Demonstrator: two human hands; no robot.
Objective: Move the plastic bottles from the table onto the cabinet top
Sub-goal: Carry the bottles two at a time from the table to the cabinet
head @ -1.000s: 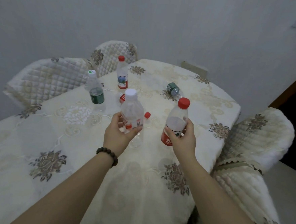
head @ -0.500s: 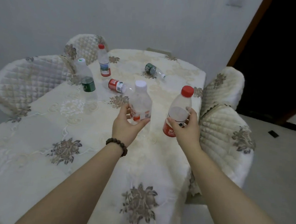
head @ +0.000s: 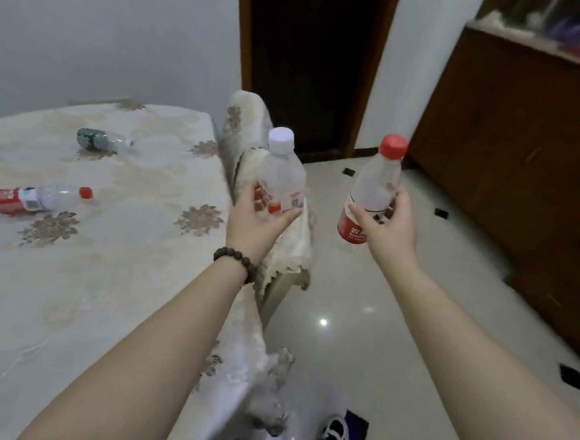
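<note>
gripping clear white-capped bottle [head: 282, 178], red-capped bottle [head: 373, 191], both upright.

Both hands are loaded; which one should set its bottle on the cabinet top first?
Probably the right hand: its red-capped bottle is nearer the brown cabinet at the right. The left hand, with the white-capped bottle, is beside the chair.

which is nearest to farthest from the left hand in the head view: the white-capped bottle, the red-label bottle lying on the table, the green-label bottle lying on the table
1. White-capped bottle: held in the left hand itself, past the table's edge.
2. Red-label bottle: lying on the table, out to the left.
3. Green-label bottle: lying farther back on the table, toward the wall.
</note>
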